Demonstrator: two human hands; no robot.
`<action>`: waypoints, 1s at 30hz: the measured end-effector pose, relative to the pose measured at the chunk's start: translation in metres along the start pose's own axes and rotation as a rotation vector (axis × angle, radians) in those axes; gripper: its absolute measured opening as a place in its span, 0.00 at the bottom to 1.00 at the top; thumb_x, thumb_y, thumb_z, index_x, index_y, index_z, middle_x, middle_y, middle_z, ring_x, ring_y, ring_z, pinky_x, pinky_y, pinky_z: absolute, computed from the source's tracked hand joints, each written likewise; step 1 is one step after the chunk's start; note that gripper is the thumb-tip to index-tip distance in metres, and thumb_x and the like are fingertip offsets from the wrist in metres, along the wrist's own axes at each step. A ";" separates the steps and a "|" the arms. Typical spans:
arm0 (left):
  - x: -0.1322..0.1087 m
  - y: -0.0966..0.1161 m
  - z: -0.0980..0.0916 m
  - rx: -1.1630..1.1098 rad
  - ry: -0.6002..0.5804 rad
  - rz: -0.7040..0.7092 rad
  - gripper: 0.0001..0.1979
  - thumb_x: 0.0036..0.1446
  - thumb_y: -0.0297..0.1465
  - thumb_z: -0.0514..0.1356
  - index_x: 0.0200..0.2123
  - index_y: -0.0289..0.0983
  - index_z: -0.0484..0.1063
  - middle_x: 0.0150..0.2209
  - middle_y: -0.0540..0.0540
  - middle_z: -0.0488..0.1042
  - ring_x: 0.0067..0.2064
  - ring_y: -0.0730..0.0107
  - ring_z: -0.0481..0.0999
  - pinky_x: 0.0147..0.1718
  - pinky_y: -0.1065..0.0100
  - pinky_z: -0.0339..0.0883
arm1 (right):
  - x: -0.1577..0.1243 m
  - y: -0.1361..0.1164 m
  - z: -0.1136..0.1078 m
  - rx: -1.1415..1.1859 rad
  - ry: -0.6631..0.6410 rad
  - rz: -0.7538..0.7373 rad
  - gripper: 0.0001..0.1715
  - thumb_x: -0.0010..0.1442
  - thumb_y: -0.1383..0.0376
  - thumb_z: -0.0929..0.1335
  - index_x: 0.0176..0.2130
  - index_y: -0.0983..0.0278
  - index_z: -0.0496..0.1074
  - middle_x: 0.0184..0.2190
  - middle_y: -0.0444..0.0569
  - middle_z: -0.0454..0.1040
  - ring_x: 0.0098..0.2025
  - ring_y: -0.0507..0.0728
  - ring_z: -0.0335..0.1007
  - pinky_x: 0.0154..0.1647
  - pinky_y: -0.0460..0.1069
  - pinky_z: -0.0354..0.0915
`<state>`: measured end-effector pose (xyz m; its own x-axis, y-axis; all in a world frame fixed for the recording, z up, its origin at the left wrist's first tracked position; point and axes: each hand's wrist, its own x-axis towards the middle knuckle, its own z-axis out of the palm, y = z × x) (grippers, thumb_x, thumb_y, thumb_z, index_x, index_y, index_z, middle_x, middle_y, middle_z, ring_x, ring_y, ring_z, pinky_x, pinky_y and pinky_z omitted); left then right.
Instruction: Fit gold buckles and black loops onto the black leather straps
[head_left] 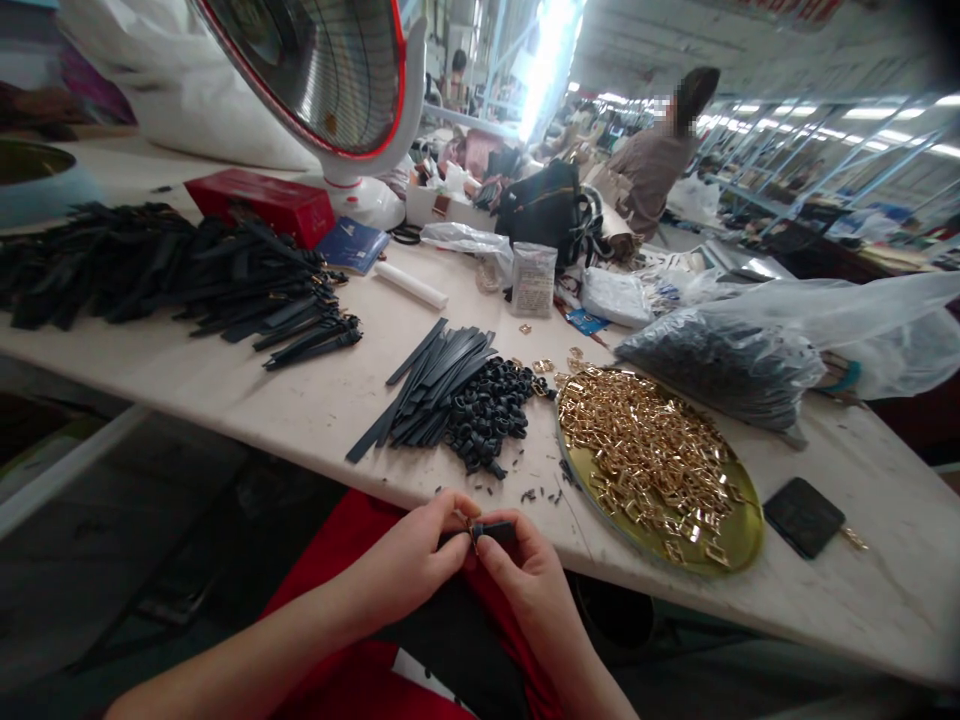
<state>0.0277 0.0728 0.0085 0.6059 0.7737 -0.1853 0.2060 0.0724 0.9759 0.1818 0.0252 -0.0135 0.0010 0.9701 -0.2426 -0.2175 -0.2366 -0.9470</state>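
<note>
Just off the table's front edge, my left hand [435,540] and my right hand [517,555] meet with their fingertips together. Between them is a short black strap [493,532] with a gold buckle [471,528], partly covered by the fingers. The thumb and fingers of my right hand pinch the strap, while my left hand closes on the buckle side. Beyond the hands lie a stack of flat black straps [435,385] and a heap of small black loops [491,410]. To the right, a round gold tray [600,505] carries a pile of gold buckles [652,440].
Many black straps [135,265] cover the table's left side, near a red box [259,205] and a heater [352,190]. At right are a plastic bag of dark pieces [720,360] and a black square pad [805,516]. Another person [649,165] is farther back.
</note>
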 end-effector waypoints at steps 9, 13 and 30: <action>0.010 -0.005 -0.006 0.388 0.057 -0.159 0.08 0.52 0.37 0.55 0.30 0.37 0.64 0.26 0.52 0.69 0.29 0.70 0.68 0.26 0.73 0.54 | 0.008 0.013 -0.009 0.300 -0.064 0.258 0.14 0.54 0.60 0.69 0.40 0.63 0.67 0.27 0.42 0.69 0.28 0.47 0.61 0.32 0.43 0.56; 0.017 -0.004 -0.008 0.527 0.056 -0.226 0.12 0.50 0.41 0.56 0.28 0.38 0.65 0.24 0.51 0.69 0.27 0.69 0.68 0.24 0.72 0.51 | 0.012 0.019 -0.011 0.366 -0.187 0.326 0.17 0.51 0.57 0.71 0.32 0.68 0.66 0.22 0.41 0.64 0.24 0.46 0.56 0.26 0.42 0.52; 0.005 -0.014 -0.008 -0.135 -0.169 -0.257 0.14 0.49 0.29 0.55 0.40 0.34 0.72 0.30 0.50 0.72 0.29 0.75 0.66 0.25 0.75 0.58 | 0.004 0.007 -0.013 -0.704 0.035 -0.090 0.07 0.57 0.62 0.62 0.36 0.63 0.64 0.24 0.42 0.66 0.25 0.50 0.61 0.26 0.45 0.57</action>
<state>0.0211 0.0807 -0.0051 0.6688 0.6046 -0.4327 0.2714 0.3433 0.8992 0.1930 0.0269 -0.0240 0.0230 0.9880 -0.1525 0.4671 -0.1455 -0.8722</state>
